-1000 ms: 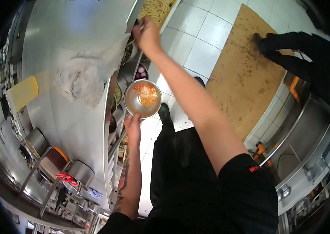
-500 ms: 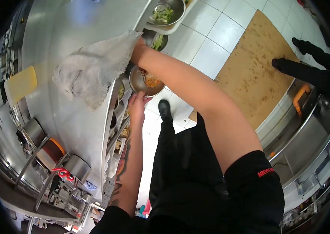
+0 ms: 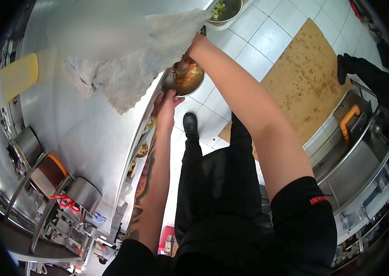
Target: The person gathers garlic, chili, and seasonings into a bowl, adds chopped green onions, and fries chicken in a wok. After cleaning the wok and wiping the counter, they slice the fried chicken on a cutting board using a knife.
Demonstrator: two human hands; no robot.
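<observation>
My left hand [image 3: 167, 104] pinches the near rim of a metal bowl [image 3: 193, 88] at the edge of the steel counter. Reddish-orange food [image 3: 186, 74] lies in this bowl, with a darker brown part at its upper side. My right hand [image 3: 196, 44] is at the bowl's far side, and its fingers are hidden by the edge of a grey-white cloth [image 3: 132, 76]. That cloth spreads across the counter beside the bowl, and its upper part is blurred.
A steel counter [image 3: 84, 138] runs along the left, with a yellow board [image 3: 19, 78] and metal pots [image 3: 84, 195]. Food containers [image 3: 142, 150] line its near edge. Another bowl [image 3: 231, 11] holds greens at the top. Cardboard [image 3: 295, 87] lies on the floor near another person's legs [image 3: 371, 69].
The bowl and both hands appear farther up and to the right in the view. The cloth has also shifted up and right. More dark food shows in the bowl.
</observation>
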